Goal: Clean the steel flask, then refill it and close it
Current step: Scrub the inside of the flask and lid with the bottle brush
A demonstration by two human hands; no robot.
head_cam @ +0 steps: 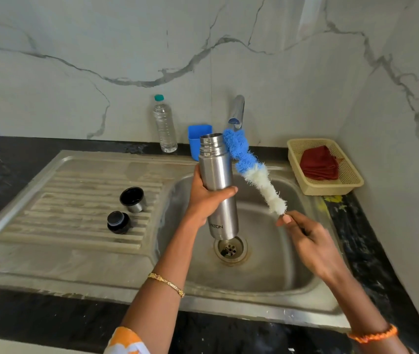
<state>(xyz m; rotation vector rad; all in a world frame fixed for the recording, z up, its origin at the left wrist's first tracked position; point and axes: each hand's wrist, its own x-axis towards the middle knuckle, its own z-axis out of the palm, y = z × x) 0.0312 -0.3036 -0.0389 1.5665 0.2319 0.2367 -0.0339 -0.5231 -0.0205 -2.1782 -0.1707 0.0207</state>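
Over the steel sink, the left hand grips the tall, open-mouthed brushed-steel flask mid-body; rigid, likely slippery when wet. The right hand pinches the soft blue-and-white bottle brush by its handle.

The steel flask is a tall, slim brushed-metal cylinder with a threaded neck and dark lettering near its base. It is uncapped, its mouth open, and held nearly upright above the sink basin, base over the drain. The cup-style lid lies open side up on the ribbed drainboard. The black inner stopper rests just in front of the lid, on the same drainboard.
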